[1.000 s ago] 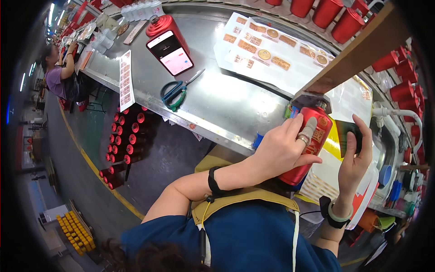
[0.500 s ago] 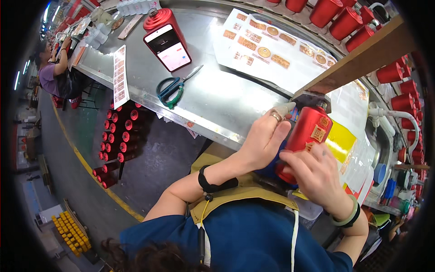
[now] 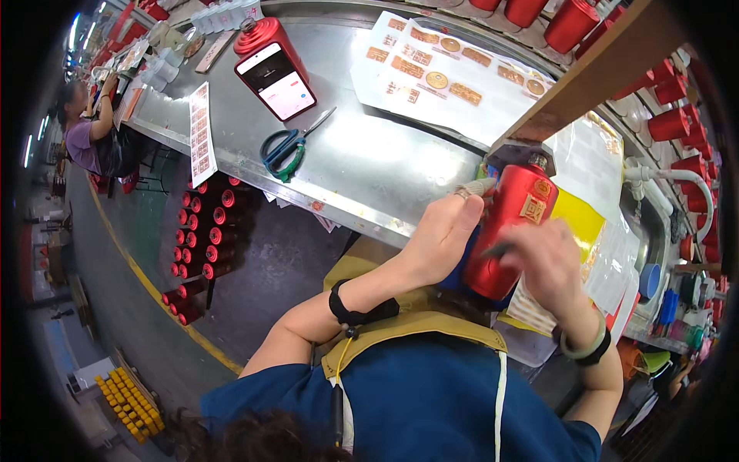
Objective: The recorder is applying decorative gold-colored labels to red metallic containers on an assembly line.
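Long silver metal workbench [image 3: 369, 154] running diagonally from upper left to centre, overhead light glaring white off bare top. Pale narrow shelf ledge [image 3: 462, 14] along upper edge. Thick brown wooden beam [image 3: 593, 73] slanting down from upper right. Curved white plastic pipe [image 3: 685, 175] at right, above silver metal sink [image 3: 656, 225]. Grey floor [image 3: 262, 254] at left, crossed by painted yellow line [image 3: 145, 281]; green floor strip [image 3: 138, 212] beside it. Bright white tube light [image 3: 75, 31], upper left.

A production workshop. Red bottles [image 3: 219, 236] stand in rows on the floor near a painted yellow line [image 3: 141, 289]; a metal workbench [image 3: 369, 158] bears gold-sticker sheets [image 3: 419, 100], scissors [image 3: 282, 156] and a phone [image 3: 277, 81].
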A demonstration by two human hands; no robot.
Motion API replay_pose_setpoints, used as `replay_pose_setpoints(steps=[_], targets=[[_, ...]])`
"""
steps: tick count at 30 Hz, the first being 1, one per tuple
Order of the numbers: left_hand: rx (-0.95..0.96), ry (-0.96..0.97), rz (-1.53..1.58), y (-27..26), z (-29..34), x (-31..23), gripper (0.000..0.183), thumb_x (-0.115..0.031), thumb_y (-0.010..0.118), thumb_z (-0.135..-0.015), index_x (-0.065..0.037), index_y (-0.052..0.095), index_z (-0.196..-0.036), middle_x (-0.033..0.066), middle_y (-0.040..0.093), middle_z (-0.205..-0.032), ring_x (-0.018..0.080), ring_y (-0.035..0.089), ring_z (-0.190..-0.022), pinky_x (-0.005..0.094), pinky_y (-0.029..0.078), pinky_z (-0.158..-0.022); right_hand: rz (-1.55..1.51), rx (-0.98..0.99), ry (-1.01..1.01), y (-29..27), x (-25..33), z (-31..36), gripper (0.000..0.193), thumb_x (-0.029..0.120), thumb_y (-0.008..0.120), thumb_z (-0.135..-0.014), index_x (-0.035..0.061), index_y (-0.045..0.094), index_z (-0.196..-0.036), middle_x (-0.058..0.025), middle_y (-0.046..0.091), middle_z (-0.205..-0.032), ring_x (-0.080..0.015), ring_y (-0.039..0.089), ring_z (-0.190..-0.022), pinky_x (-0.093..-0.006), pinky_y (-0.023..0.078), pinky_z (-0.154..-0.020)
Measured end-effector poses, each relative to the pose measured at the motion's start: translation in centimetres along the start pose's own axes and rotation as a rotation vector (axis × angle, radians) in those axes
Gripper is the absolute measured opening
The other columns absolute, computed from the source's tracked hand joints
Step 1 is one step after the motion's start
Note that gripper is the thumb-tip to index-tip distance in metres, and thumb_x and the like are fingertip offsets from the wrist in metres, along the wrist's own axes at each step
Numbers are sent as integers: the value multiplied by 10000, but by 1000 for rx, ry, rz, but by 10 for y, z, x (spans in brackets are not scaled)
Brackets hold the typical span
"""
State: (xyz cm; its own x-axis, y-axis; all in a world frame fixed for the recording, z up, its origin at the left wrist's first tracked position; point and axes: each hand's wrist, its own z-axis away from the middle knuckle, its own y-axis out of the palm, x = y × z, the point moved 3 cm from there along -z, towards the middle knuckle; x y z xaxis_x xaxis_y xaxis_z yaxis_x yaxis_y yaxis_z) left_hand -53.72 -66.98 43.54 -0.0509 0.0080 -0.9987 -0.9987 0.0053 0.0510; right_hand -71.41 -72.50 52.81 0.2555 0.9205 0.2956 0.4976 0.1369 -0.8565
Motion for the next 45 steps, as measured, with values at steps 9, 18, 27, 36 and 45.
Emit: replay_pose_setpoints(steps=[9, 18, 27, 36, 45], targets=[[-134, 187, -83, 16, 9, -19, 670, -454, 337, -1131, 130, 514, -1408, 339, 634, -1211, 463, 614, -1153, 444, 456, -1030, 77, -174, -172, 2, 4, 46, 238, -20, 718, -760, 126, 759, -945, -21, 758, -982, -215, 611, -819, -332, 461, -721], [-146, 139, -14, 12, 6, -18, 661, -447, 265, -1148, 85, 542, -1427, 225, 673, -1222, 265, 659, -1111, 387, 496, -975, -325, -540, 717, 24, -27, 56, 346, 41, 678, -986, 46, 536, -1302, -92, 574, -824, -162, 556, -719, -307, 455, -659], [-15, 80, -30, 15, 11, -23, 775, -521, 223, -1135, 127, 437, -1502, 249, 550, -1465, 299, 566, -1327, 443, 462, -1115, -585, -558, 938, 32, -2, 65, 290, 79, 644, -1023, 14, 560, -1293, -96, 650, -935, -139, 621, -827, -275, 505, -761], [37, 10, -95, 13, 13, -21, 871, -636, 151, -1097, 60, 421, -1547, 199, 532, -1504, 299, 516, -1395, 447, 392, -1169, -320, -555, 849, -50, -119, 78, 206, 122, 623, -980, 1, 604, -1145, -69, 635, -893, -120, 571, -796, -290, 488, -741], [52, -13, -101, 11, 9, -20, 783, -537, 169, -1128, 82, 438, -1525, 206, 565, -1471, 294, 552, -1353, 413, 407, -1152, 262, 106, 855, 7, -292, 81, 316, 249, 636, -990, -44, 657, -1106, -273, 687, -1147, -441, 654, -1090, -511, 525, -929]])
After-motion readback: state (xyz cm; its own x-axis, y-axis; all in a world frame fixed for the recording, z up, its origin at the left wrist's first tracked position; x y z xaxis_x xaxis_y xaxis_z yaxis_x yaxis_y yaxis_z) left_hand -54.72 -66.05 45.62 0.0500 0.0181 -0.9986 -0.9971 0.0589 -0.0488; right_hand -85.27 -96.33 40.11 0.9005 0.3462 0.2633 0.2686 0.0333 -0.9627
